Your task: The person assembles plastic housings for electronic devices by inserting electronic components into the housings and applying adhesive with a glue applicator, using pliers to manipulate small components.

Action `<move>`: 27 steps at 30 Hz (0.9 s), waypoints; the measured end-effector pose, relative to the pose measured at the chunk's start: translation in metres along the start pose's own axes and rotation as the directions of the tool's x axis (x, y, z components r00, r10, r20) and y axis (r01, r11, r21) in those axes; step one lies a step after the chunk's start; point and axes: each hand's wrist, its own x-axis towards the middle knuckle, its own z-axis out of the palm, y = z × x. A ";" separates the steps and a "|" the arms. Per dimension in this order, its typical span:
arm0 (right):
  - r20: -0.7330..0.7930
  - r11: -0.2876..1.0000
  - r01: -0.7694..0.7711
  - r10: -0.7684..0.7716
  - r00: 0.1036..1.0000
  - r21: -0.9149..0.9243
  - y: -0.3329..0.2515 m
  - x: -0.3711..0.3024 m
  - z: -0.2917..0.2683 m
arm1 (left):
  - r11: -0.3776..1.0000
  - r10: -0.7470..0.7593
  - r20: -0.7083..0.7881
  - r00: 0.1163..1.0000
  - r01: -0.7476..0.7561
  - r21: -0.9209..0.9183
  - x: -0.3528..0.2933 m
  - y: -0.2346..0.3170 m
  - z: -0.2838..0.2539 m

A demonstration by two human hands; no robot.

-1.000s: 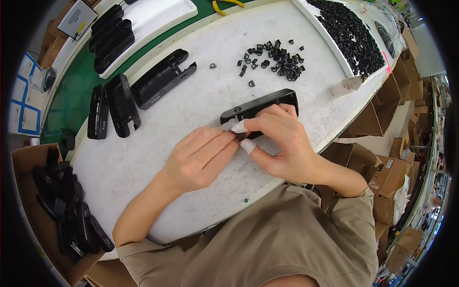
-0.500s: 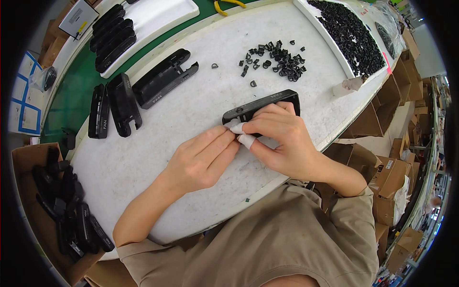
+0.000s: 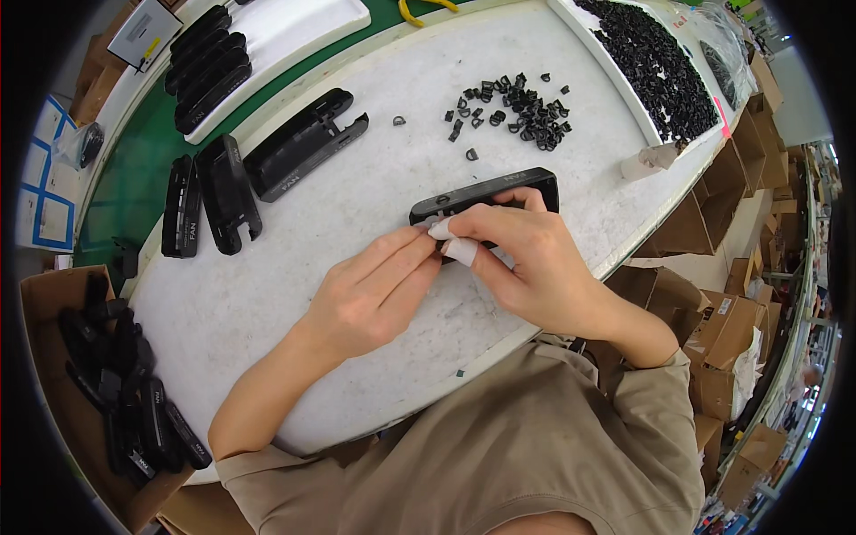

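Observation:
A long black plastic housing lies tilted in front of me, its open hollow side toward me. My left hand has its fingers closed on the near left end of the housing. My right hand reaches over the housing from the right, with white wraps on thumb and forefinger. Those two fingertips pinch together at the same left end, touching the left fingertips; anything between them is hidden. Past the housing lies a loose pile of small black D-shaped plastic clips, with a single clip nearer.
Three more black housings lie to the left. A white tray full of small black parts is at far right. Another white tray with housings stands far left, near yellow-handled pliers. A carton of black parts sits lower left.
The left end of the housing has shifted slightly left. My right thumb and forefinger have moved slightly at that end; the left hand stays nearly in place.

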 end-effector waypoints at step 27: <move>-0.288 0.905 0.205 -0.323 0.902 -0.372 -0.002 -0.009 0.028 | 0.986 -0.103 -0.080 0.992 0.091 -0.143 0.001 0.000 0.000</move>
